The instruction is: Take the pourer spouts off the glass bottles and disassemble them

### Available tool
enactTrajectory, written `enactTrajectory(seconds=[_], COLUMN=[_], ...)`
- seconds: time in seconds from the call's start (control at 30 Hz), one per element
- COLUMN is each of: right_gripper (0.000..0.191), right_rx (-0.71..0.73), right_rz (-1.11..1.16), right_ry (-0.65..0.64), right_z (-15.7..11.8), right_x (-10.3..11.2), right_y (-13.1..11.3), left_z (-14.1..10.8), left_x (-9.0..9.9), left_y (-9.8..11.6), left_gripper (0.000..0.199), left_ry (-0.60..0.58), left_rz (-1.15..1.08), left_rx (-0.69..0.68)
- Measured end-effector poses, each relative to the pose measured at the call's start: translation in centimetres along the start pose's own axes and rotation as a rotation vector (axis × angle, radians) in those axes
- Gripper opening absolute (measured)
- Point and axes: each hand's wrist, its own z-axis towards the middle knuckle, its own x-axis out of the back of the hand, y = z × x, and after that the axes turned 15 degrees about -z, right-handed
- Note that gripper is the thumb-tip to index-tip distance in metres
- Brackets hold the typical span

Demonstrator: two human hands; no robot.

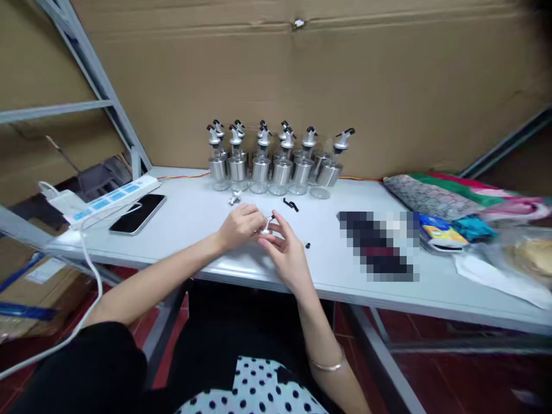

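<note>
My right hand [288,251] has its fingers closed round a small silver pourer top [267,230] with a black tip, near the table's front edge. Against the same piece, from the left, my left hand [242,226] is closed; its fingertips are hidden, so what they pinch cannot be made out. Beyond my hands lie a loose silver pourer piece [234,198] and black levers [291,204]. A tiny black part [307,245] lies right of my right hand. Several glass and steel bottles [261,171] with pourer tops stand in rows at the back.
A phone [140,214] and a white power strip [116,198] with a cable are on the left of the table [328,273]. A blurred-out dark patch [375,244], small packets [442,230] and folded cloth [466,195] are on the right. Cardboard stands behind.
</note>
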Motion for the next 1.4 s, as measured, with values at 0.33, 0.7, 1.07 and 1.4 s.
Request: enactTrajectory(seconds=[0.33,0.7,1.07,1.4], right_gripper=[0.061,0.055,0.055,0.048], right_rx=[-0.029,-0.032,-0.048,-0.063], right_rz=[0.058,0.110,0.153,0.252], right_ry=[-0.014,0.185,0.202,0.099], right_z=[0.0,-0.1,-0.3,-0.2], right_x=[0.5,0.2,-0.3,0.2], right_y=[0.1,-0.4,-0.6,-0.9], left_z=[0.2,-0.7,-1.8,-1.8], left_x=[-0.1,1.2,1.9,0.3], left_y=[0.3,-1.3,-1.9,-1.2], left_gripper=[0.032,0.052,0.055,0.053], left_ry=[-0.058,-0.284,-0.617,-0.253], left_rz=[0.063,-0.138,0.010,-0.059], left_rx=[-0.118,0.131,0.535,0.211])
